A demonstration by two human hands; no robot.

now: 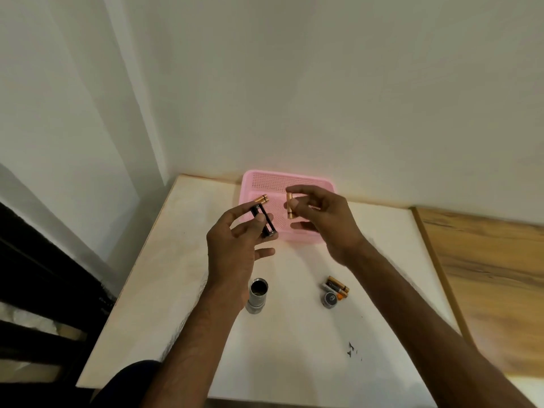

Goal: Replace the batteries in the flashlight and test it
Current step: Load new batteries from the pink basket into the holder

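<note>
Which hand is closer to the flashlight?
Left. The left hand, gripping a holder, is just beyond the flashlight; the right hand, pinching a battery, is farther off toward the basket.

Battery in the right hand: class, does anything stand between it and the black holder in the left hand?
Nothing visible does. The battery, pinched by the right hand, and the holder in the left hand face each other across open air.

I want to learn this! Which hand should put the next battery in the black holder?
Right. The right hand pinches a battery, close beside the holder. The left hand is busy gripping the holder, so it likely just steadies it.
</note>
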